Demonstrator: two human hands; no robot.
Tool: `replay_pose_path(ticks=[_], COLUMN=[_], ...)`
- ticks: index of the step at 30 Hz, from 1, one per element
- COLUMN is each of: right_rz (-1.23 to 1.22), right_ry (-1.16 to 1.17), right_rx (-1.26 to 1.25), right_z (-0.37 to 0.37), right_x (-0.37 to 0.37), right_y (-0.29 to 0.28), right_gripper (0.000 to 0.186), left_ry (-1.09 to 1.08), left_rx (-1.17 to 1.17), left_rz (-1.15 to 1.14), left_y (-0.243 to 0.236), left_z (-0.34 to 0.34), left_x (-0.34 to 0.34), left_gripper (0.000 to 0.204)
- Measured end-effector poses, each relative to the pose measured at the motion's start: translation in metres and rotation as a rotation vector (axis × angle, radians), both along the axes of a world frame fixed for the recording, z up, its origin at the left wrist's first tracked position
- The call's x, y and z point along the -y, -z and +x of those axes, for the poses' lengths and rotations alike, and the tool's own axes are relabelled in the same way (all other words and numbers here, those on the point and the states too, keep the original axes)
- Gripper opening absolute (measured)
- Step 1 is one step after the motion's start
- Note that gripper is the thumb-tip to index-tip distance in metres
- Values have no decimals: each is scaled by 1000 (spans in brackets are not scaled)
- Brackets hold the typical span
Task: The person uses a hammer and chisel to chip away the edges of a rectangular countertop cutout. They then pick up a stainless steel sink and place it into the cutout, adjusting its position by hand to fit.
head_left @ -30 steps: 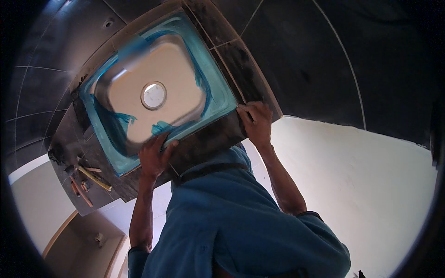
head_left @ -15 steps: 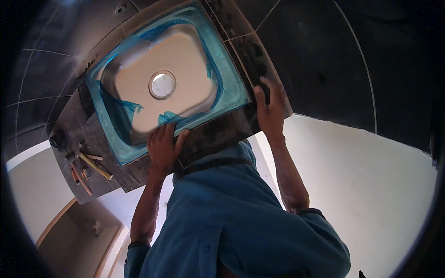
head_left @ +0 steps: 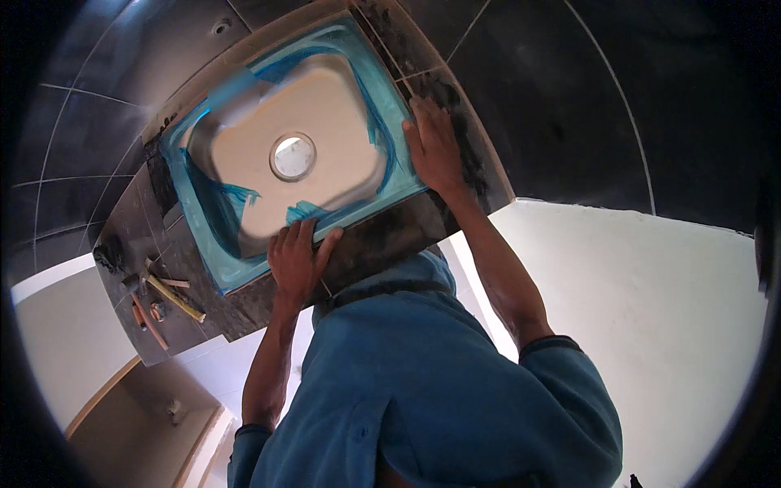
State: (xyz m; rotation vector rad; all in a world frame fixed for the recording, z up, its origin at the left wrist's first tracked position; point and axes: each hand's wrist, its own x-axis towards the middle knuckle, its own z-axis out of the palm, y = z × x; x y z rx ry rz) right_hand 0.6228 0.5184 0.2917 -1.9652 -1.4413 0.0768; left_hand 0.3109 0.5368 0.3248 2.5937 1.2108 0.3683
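Observation:
A steel sink (head_left: pixel 277 199) with torn blue film round its rim and bowl sits in a dark tiled countertop (head_left: pixel 358 252); its round drain hole (head_left: pixel 291 156) shows light through it. My left hand (head_left: pixel 297 260) lies on the sink's near rim, fingers over the edge and thumb apart. My right hand (head_left: pixel 433 150) lies open along the sink's right edge, its fingers extended toward the back, touching the rim and the tile beside it.
Several tools, among them a hammer (head_left: pixel 175 294), lie on the counter's left part, near a dark bunched item (head_left: pixel 107 255). Dark tiled wall (head_left: pixel 586 114) surrounds the back and right. A white surface (head_left: pixel 618 309) is below at right, and a wooden-edged recess (head_left: pixel 138 415) at lower left.
My right hand has moved from the sink's near-right corner, lifting and then coming down farther back along the right edge, fingers straighter. My left hand stays on the near rim.

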Motion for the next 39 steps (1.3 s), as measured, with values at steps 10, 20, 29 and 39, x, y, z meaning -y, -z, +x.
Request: replay_pose_path(ticks=[10,20,29,39], right_rz=[63,116,48,-21], right_ry=[61,-74,-122,-173], right_rx=[27,207,190,33], right_z=[19,16,18,27], right_x=[116,122,120,123], right_y=[-9,-12,-15,-19], right_gripper=[27,34,34,43], left_ry=[96,24,132,223], left_rx=[98,-31,26,-21], left_rz=[-98,-120,37,90], left_y=[11,14,22,-34], left_z=[71,150,142,147], left_x=[3,8,1,-6], left_gripper=[56,82,78,71])
